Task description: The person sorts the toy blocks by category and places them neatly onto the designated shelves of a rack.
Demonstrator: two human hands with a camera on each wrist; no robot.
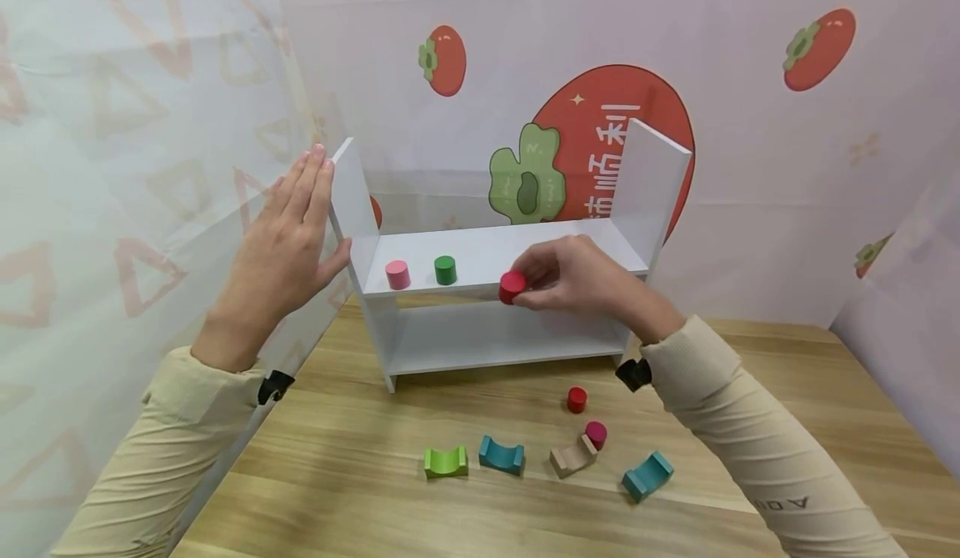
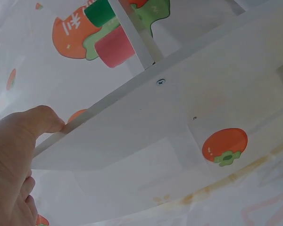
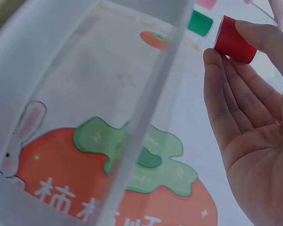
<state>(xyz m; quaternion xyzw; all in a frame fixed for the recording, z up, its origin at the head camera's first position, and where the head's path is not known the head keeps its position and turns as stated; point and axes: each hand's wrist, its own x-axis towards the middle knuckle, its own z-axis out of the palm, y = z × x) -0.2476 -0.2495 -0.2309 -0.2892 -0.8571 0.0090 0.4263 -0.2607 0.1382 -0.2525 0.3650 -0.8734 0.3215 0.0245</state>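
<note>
A white two-tier shelf [image 1: 480, 337] stands on the wooden table. My left hand [image 1: 281, 245] rests along its left side panel with straight fingers; in the left wrist view the thumb [image 2: 42, 120] touches the panel's edge. Between thumb and fingers my right hand [image 1: 573, 274] pinches a red cylinder block [image 1: 512, 288], held at the upper board's front edge; whether it touches the board I cannot tell. The right wrist view shows the same red cylinder block [image 3: 235, 41] at the fingertips. On the upper board stand a pink cylinder block [image 1: 397, 275] and a green cylinder block [image 1: 446, 270].
Before the shelf lie a small red cylinder [image 1: 577, 400], a crimson cylinder [image 1: 596, 434] and several curved blocks: lime green [image 1: 446, 463], blue [image 1: 502, 455], tan [image 1: 573, 458] and teal [image 1: 648, 477]. A patterned curtain [image 1: 750, 166] hangs behind.
</note>
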